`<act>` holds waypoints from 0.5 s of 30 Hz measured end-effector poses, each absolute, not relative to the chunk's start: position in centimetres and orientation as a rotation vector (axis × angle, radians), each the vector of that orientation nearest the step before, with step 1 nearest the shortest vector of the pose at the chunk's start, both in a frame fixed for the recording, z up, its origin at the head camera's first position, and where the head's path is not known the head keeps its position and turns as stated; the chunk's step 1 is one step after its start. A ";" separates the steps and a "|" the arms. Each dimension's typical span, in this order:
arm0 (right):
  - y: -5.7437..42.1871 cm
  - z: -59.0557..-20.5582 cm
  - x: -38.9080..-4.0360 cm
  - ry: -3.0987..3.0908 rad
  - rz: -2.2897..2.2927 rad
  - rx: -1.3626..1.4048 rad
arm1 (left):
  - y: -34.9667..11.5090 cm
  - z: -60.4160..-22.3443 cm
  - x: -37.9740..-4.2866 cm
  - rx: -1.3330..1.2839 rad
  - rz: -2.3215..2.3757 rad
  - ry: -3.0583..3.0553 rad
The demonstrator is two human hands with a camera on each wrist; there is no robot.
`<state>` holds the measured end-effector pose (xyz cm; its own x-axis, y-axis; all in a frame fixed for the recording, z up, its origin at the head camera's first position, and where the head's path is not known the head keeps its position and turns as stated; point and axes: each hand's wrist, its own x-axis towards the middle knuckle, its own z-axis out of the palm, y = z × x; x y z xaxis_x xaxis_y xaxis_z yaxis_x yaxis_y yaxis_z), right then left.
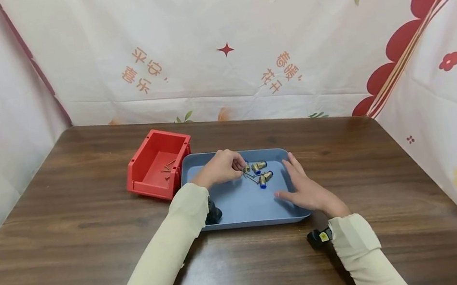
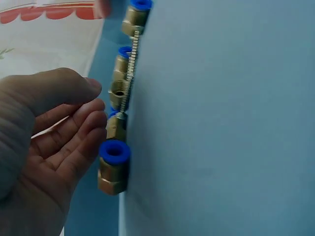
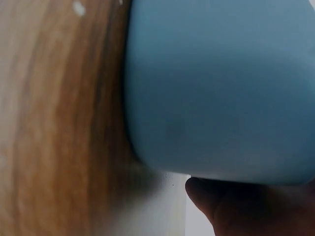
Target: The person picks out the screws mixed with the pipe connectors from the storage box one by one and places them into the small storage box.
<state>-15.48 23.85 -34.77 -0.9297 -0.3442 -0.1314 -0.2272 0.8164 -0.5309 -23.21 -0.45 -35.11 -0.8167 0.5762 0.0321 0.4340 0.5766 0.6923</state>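
While the nearer left hand (image 1: 224, 166) is cupping narrowly, nothing visibly pinched, a screw (image 2: 130, 73) is lying just right of its fingertips, long axis slanting right and bodyward.

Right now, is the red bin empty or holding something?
Holding something, though far from full: the head view shows a few screws lying inside the red bin.

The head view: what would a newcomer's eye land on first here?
Probably the bright red bin, beside the left end of the blue-grey tray. Next might come the brass-coloured fittings with blue collars, lying in the tray among slim screws near the left hand's fingertips. Red scallops on the white backdrop, at upper right, also stand out.
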 end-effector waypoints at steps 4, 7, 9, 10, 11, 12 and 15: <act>23.8 -34.6 -15.6 2.774 -0.763 -0.440 | -0.3 -35.3 -23.2 0.851 1.011 2.636; 23.8 -34.6 -15.7 2.768 -0.754 -0.440 | -0.3 -35.4 -23.1 0.838 0.987 2.655; 23.8 -34.6 -15.7 2.764 -0.758 -0.440 | -0.3 -35.4 -23.1 0.831 0.973 2.665; 23.8 -34.6 -15.8 2.763 -0.760 -0.437 | -0.2 -35.4 -23.1 0.832 0.963 2.671; 23.8 -34.6 -15.8 2.762 -0.764 -0.441 | -0.2 -35.4 -23.0 0.836 0.952 2.677; 23.8 -34.7 -15.8 2.763 -0.764 -0.437 | -0.2 -35.4 -23.0 0.840 0.941 2.682; 23.9 -34.8 -15.8 2.767 -0.765 -0.437 | -0.1 -35.5 -23.0 0.850 0.911 2.697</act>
